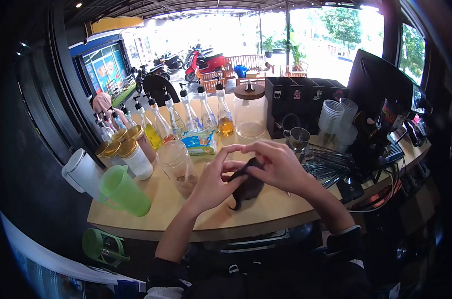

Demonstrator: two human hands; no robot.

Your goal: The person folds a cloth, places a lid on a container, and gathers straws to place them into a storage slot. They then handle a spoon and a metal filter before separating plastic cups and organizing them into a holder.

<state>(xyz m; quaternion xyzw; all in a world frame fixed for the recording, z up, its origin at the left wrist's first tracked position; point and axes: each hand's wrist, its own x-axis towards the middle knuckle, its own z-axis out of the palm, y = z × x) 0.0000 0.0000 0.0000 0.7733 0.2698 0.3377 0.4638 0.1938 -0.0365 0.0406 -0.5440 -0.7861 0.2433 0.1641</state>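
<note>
Both hands meet over a small dark pouch-like item [250, 188] near the counter's front edge. My left hand [215, 178] has its thumb and fingers closed on the item's upper left side. From the right, my right hand [274, 165] pinches its top with the thumb, the index finger arched above. A dark strip curls from the item's lower left. Just left of my left hand stands a clear jar [173, 162] with brown contents low inside. Behind the hands lies a blue and green packet [200, 143].
Pump bottles [226, 117] line the back, beside a wooden-lidded jar [251, 117]. A green pitcher [123, 189] and gold-lidded jars [134, 159] stand left. Right are a glass mug [298, 140], plastic cups [330, 119], many utensils [325, 162] and a monitor [383, 82].
</note>
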